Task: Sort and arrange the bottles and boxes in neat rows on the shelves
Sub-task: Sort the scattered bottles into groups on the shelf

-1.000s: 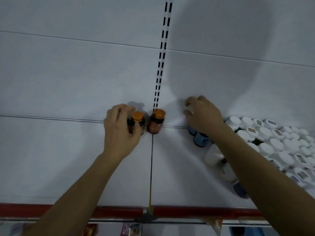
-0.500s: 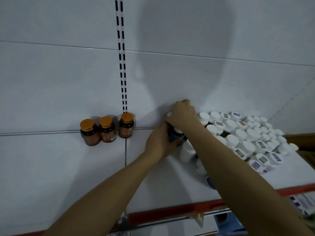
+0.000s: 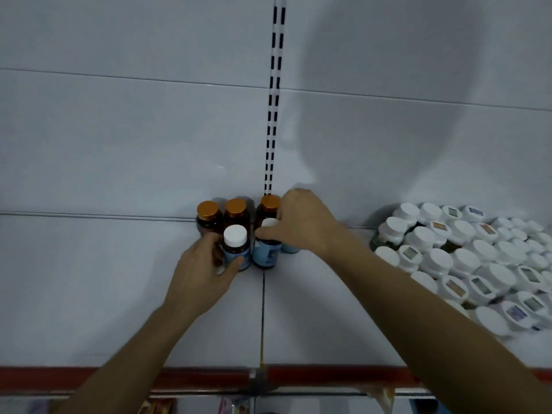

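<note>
Three brown bottles with orange caps [image 3: 236,208] stand in a row against the shelf's back wall. Just in front of them stand two blue-labelled bottles with white caps. My left hand [image 3: 203,273] grips the left blue bottle [image 3: 236,249] round its body. My right hand [image 3: 301,225] holds the right blue bottle [image 3: 266,254] near its cap with thumb and fingers. A third bluish bottle [image 3: 289,248] shows partly under my right hand.
A dense cluster of several white-capped bottles [image 3: 466,258] fills the shelf's right side. The white shelf [image 3: 89,294] has a red front edge [image 3: 203,376] and a slotted upright [image 3: 274,100] in the back wall. Packets show on the level below.
Both hands have come from the white-capped cluster on the right to the orange-capped row, bringing blue-labelled bottles that now stand in front of it.
</note>
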